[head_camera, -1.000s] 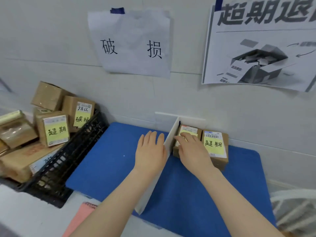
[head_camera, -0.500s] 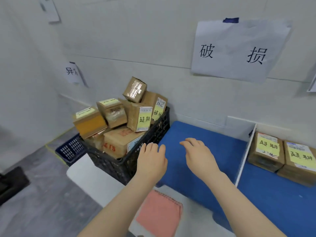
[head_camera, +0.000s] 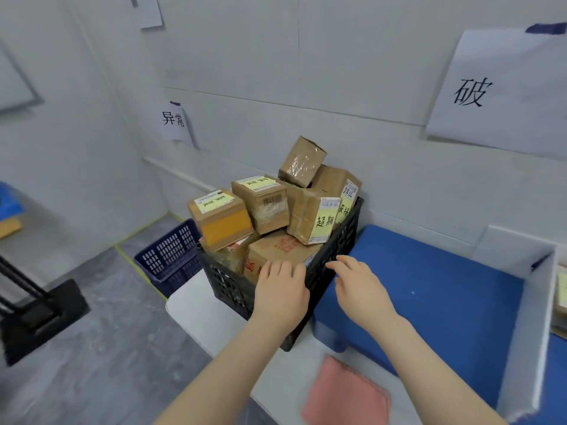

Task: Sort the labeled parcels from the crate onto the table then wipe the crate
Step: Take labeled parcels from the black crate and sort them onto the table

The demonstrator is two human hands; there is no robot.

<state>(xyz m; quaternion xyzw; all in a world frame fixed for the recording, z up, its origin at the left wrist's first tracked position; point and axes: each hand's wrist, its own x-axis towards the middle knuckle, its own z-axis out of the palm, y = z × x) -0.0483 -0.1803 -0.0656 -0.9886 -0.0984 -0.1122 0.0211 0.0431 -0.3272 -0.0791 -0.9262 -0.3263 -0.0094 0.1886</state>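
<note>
A black plastic crate [head_camera: 343, 237] stands on the table's left end, heaped with several brown cardboard parcels. Most carry yellow handwritten labels, such as the parcel [head_camera: 313, 220] leaning at the crate's right side and the orange-banded one [head_camera: 221, 219] at its left. My left hand [head_camera: 280, 291] hovers over the crate's near rim, fingers loosely together, holding nothing. My right hand [head_camera: 357, 285] is just to the right of the crate, above the blue mat [head_camera: 435, 289], fingers spread and empty. A pink cloth [head_camera: 346, 394] lies on the table's near edge.
A white divider [head_camera: 527, 326] splits the blue mat; a labeled parcel [head_camera: 561, 289] peeks out beyond it at the right edge. Paper signs [head_camera: 497, 93] hang on the wall. A blue crate [head_camera: 168, 256] sits on the floor left of the table, near a black stand [head_camera: 40, 317].
Both hands left the parcels beside the divider and travelled left to the crate. My view swung left with them; the placed parcels are now almost out of frame.
</note>
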